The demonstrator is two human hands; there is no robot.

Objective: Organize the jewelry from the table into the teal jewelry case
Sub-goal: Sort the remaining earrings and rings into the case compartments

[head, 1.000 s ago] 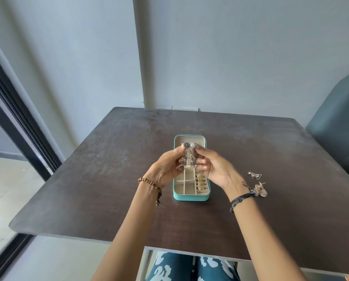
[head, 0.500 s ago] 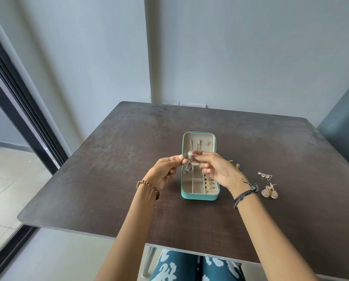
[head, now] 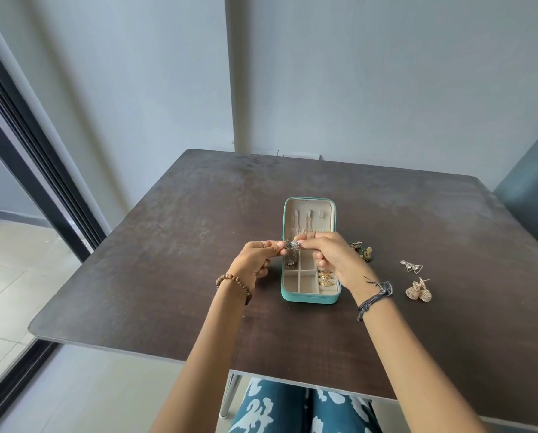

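Observation:
The teal jewelry case [head: 308,297] lies open on the dark table [head: 174,276], its lid flat at the far end. Gold rings [head: 325,278] fill its right slots. Above the case's left side, my left hand [head: 255,260] and my right hand [head: 327,254] each pinch the top of a pair of silver dangling earrings [head: 291,245], whose chains hang down over a left compartment. Loose jewelry lies right of the case: a dark green and gold pair [head: 363,250], silver triangle earrings [head: 413,266], gold fan earrings [head: 419,292].
A teal chair back [head: 533,198] stands at the table's right edge. A dark door frame [head: 27,151] runs along the left. The wall is just behind the table's far edge.
The view has shifted, so the case sits more to the right and lower. Both hands have lowered the silver earrings toward the case's left side; the dark green pair has come into view.

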